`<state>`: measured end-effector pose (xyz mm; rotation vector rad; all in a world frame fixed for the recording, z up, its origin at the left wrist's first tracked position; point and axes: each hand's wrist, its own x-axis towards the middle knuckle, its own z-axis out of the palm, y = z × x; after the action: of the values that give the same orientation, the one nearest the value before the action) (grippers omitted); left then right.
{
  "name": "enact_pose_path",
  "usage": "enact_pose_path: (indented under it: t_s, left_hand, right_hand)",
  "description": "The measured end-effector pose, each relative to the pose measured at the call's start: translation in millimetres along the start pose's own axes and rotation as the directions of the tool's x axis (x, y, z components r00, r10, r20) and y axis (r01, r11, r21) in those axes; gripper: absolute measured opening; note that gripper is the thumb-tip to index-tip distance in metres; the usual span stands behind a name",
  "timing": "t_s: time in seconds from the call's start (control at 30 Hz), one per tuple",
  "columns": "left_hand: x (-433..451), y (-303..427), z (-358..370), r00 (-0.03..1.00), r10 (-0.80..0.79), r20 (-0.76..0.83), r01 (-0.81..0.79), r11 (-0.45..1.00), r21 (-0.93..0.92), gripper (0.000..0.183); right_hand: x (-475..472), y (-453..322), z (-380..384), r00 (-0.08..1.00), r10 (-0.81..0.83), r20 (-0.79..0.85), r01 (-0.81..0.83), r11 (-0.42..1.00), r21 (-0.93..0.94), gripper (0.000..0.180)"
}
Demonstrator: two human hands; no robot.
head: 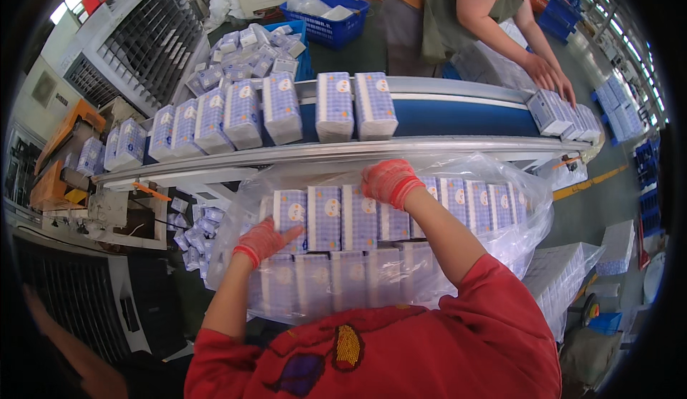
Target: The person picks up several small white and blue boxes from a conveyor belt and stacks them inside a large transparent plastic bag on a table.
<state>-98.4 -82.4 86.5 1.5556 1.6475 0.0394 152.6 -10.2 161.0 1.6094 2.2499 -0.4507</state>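
A clear plastic bag (pixel 515 240) before me holds two rows of tissue packs in white and lilac check with a cartoon face. My left hand (pixel 263 241), in a red and white knit glove, is at the left end of the upper row. Its thumb lies across the front of a tissue pack (pixel 290 214), its fingers at that pack's left side. In a matching glove, my right hand (pixel 390 183) rests with curled fingers at the top of the row, beside another tissue pack (pixel 358 222). Its fingertips are hidden. Plastic film covers the lower row (pixel 343 278).
Beyond the bag runs a blue conveyor belt (pixel 456 117) with metal rails, carrying several upright packs (pixel 335 106). A co-worker's hand (pixel 547 74) touches packs at its right end. Loose packs fill a blue crate (pixel 305 58); others lie at lower left (pixel 201 235). Another bagged stack (pixel 555 273) stands right.
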Motion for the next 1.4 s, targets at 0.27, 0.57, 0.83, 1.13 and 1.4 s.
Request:
enact_pose_path:
  t_s: [0.27, 0.57, 0.83, 1.13, 1.4]
  left_hand:
    - [7, 6, -20, 0.985, -0.075, 0.154, -0.035, 0.792, 0.609, 0.062]
    - [-7, 9, -9, 0.982, 0.064, -0.179, 0.015, 0.912, 0.410, 0.069]
    - [-33, 22, -60, 0.795, 0.219, -0.566, 0.409, 0.494, 0.767, 0.056]
    - [68, -140, -15, 0.911, -0.105, -0.400, -0.051, 0.931, -0.362, 0.036]
    - [21, -110, -49, 0.707, -0.083, -0.703, -0.388, 0.785, -0.483, 0.028]
  right_hand:
    - [-4, -11, -23, 0.969, 0.010, -0.247, -0.008, 1.000, 0.007, 0.030]
    - [92, 109, -66, 0.815, 0.495, -0.299, -0.293, 0.799, 0.524, 0.085]
    - [-15, -31, -59, 0.399, 0.317, -0.860, 0.554, 0.664, 0.502, 0.071]
    - [1, -181, 5, 0.940, -0.089, -0.328, 0.276, 0.762, 0.586, 0.064]
    - [22, -201, 33, 0.989, -0.053, -0.141, 0.099, 0.933, 0.346, 0.051]
